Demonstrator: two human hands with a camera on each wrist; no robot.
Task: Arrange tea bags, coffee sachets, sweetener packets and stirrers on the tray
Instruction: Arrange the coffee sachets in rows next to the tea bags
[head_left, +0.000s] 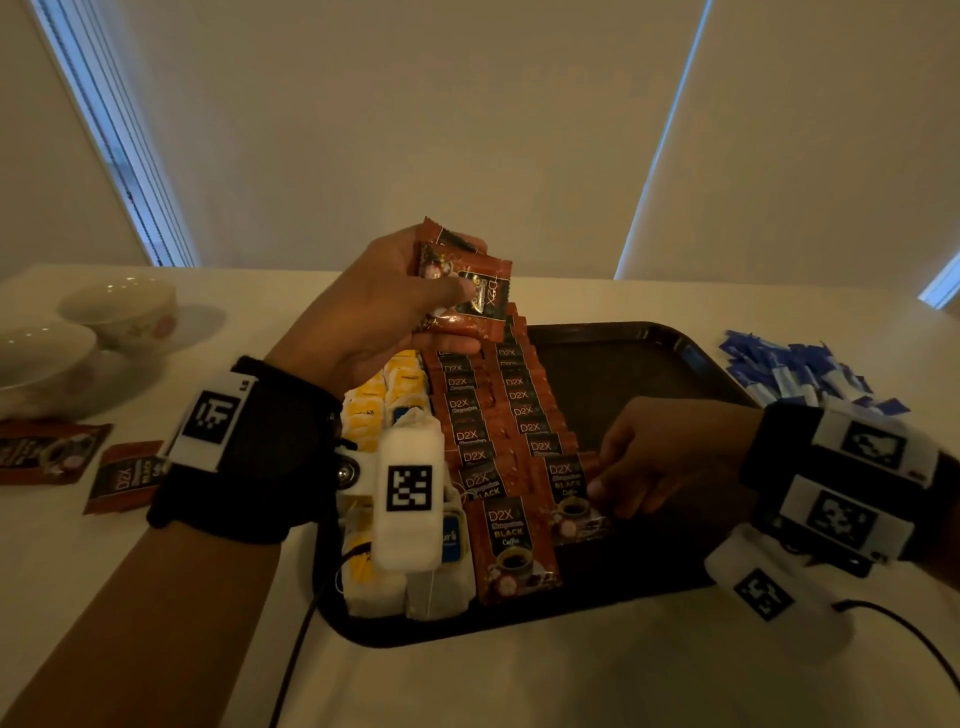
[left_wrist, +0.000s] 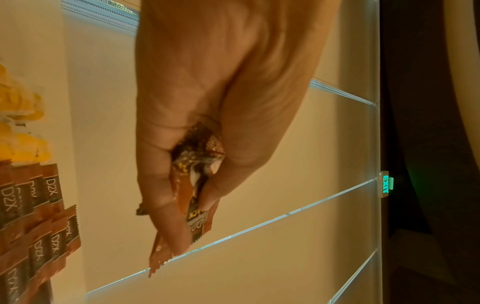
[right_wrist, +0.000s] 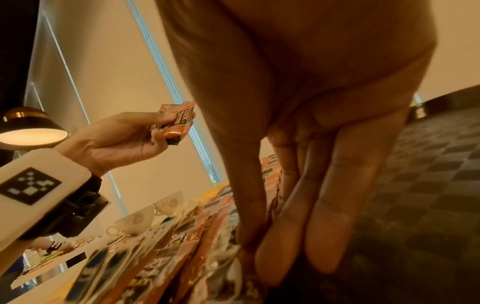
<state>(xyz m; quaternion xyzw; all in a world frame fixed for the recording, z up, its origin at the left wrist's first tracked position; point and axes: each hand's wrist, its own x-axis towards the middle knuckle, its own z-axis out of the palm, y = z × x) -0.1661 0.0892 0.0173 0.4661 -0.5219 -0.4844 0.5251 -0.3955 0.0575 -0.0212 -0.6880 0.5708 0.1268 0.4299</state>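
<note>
Left hand (head_left: 374, 306) raised over tray (head_left: 649, 353), clamped on spare sachets (head_left: 467, 291) as ready stock, while right hand (head_left: 654, 462) pinches front sachet (head_left: 569, 499) of second row, probably to square its overlap; tea bags (head_left: 374, 410) alongside, blue packets (head_left: 795, 369) waiting off-tray.

I count two rows of brown D2X coffee sachets (head_left: 496, 431) on one dark plastic tray (head_left: 623, 353), too overlapped to number. Two more lie on the white tabletop (head_left: 467, 686) at the left edge of the frame, beside two white floral teacups (head_left: 122, 306). One blue packet heap (head_left: 800, 371) sits right.
</note>
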